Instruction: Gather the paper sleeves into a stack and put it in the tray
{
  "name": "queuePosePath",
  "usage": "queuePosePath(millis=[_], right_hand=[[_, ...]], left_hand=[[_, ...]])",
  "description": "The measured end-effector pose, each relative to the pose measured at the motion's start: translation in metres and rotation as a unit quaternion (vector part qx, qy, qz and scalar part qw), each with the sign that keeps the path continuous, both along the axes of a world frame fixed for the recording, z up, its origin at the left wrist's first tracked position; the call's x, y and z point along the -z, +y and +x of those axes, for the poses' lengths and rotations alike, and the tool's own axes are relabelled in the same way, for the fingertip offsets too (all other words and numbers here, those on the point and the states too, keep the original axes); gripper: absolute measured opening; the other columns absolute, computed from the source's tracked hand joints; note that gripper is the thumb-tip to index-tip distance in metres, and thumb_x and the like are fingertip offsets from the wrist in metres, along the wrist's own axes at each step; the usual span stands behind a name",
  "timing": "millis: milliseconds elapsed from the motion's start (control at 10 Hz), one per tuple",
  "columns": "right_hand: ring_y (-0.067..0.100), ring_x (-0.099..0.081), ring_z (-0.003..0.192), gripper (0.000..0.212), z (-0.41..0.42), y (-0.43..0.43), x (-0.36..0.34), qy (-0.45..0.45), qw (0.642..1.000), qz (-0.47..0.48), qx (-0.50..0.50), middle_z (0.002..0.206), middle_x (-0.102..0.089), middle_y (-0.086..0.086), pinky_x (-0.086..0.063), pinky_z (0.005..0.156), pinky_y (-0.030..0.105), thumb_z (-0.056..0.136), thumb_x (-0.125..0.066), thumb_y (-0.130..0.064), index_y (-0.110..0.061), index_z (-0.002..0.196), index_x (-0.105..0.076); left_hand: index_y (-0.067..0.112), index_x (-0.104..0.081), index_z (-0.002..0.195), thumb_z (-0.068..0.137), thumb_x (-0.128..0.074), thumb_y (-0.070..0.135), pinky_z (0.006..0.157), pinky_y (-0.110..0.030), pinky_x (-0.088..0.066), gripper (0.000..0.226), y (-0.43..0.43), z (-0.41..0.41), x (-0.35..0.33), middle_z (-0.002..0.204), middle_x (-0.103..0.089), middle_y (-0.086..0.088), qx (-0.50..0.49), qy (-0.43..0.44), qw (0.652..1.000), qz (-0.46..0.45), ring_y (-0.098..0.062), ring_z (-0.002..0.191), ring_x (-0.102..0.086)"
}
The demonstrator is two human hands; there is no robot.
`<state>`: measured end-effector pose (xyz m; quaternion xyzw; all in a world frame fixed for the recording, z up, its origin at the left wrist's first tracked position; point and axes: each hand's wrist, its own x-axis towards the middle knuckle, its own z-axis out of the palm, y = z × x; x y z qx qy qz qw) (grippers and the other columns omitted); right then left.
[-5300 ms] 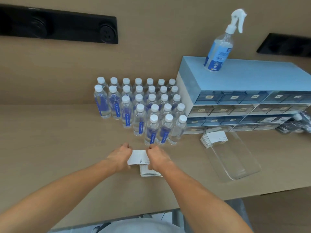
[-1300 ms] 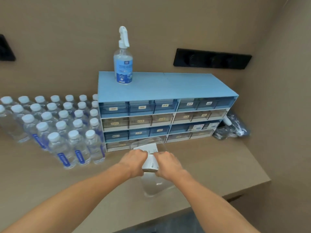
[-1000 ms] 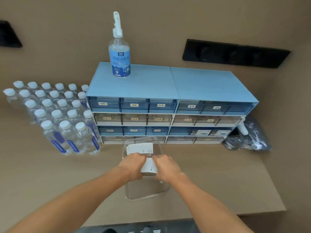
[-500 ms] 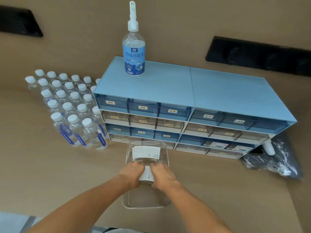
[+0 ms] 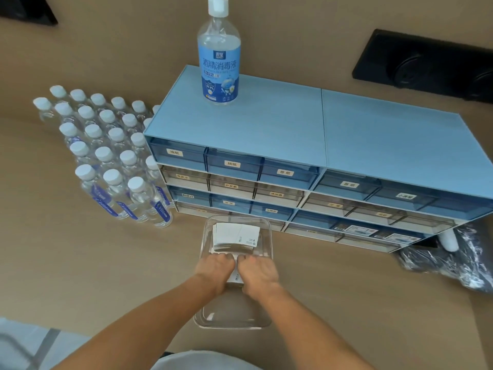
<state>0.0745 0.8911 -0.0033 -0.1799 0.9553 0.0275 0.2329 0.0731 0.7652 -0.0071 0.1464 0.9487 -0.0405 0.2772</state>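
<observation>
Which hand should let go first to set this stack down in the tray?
Neither clearly: left hand and right hand grip the stack evenly over the tray. Release both.

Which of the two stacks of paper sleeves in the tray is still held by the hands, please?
The nearer stack, pinched between left hand and right hand; the far stack lies free.

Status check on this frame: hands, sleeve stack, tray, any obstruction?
Left hand and right hand both clamped on the paper sleeve stack, low inside the clear tray. Another stack lies at the tray's far end. Nothing in the way.
</observation>
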Motion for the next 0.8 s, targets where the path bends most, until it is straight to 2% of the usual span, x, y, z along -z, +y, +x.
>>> queuePosePath(millis=[100,300,400,600,700,800], right_hand=[[0.033,-0.062,0.111,0.049,-0.001,-0.001,0.001,-0.005,1.000,-0.003,0.006,0.117,-0.066,0.012,-0.049,0.094,0.042,0.076,-0.072,-0.006,-0.009,0.121,-0.052],[0.028,-0.059,0.115,0.072,-0.001,-0.003,0.000,-0.008,1.000,-0.002,0.002,0.124,-0.060,0.008,-0.047,0.094,0.040,0.067,-0.085,-0.018,-0.012,0.128,-0.047],[0.028,-0.057,0.116,0.080,0.001,-0.003,-0.004,-0.012,1.000,-0.014,0.004,0.124,-0.058,0.009,-0.046,0.094,0.040,0.062,-0.089,-0.034,-0.012,0.125,-0.046],[0.028,-0.053,0.119,0.086,0.010,0.000,-0.023,0.013,0.998,-0.056,0.017,0.125,-0.058,0.008,-0.039,0.104,0.041,0.057,-0.087,-0.049,-0.011,0.123,-0.048],[0.027,-0.056,0.117,0.085,0.016,0.003,-0.038,0.041,0.997,-0.063,0.008,0.123,-0.059,0.006,-0.041,0.100,0.040,0.057,-0.085,-0.054,-0.012,0.122,-0.048],[0.028,-0.056,0.115,0.074,0.024,0.005,-0.055,0.059,0.997,-0.052,0.028,0.124,-0.058,0.007,-0.046,0.093,0.042,0.070,-0.079,-0.052,-0.013,0.125,-0.049]], left_hand=[[0.011,-0.049,0.125,0.083,-0.071,0.020,0.101,-0.041,-0.049,0.048,0.000,0.000,0.003,0.127,-0.060,-0.009,-0.007,0.000,1.000,0.010,-0.029,0.121,-0.058],[0.011,-0.044,0.134,0.078,-0.077,0.020,0.105,-0.041,-0.047,0.065,0.004,-0.002,0.000,0.133,-0.054,-0.010,0.001,-0.009,1.000,-0.005,-0.029,0.127,-0.051],[0.009,-0.043,0.135,0.071,-0.085,0.032,0.105,-0.042,-0.047,0.079,0.008,-0.001,-0.005,0.132,-0.054,-0.011,0.004,-0.018,1.000,-0.019,-0.030,0.126,-0.051],[0.007,-0.044,0.133,0.064,-0.085,0.049,0.110,-0.042,-0.041,0.091,0.010,0.005,-0.023,0.130,-0.053,-0.012,0.030,0.029,0.999,-0.028,-0.030,0.123,-0.049],[0.009,-0.047,0.131,0.064,-0.084,0.051,0.106,-0.039,-0.044,0.087,0.006,0.011,-0.038,0.127,-0.056,-0.010,0.038,0.061,0.997,-0.003,-0.029,0.120,-0.052],[0.009,-0.050,0.128,0.076,-0.074,0.053,0.097,-0.039,-0.048,0.072,-0.003,0.021,-0.054,0.124,-0.057,-0.011,0.023,0.083,0.996,0.028,-0.029,0.118,-0.053]])
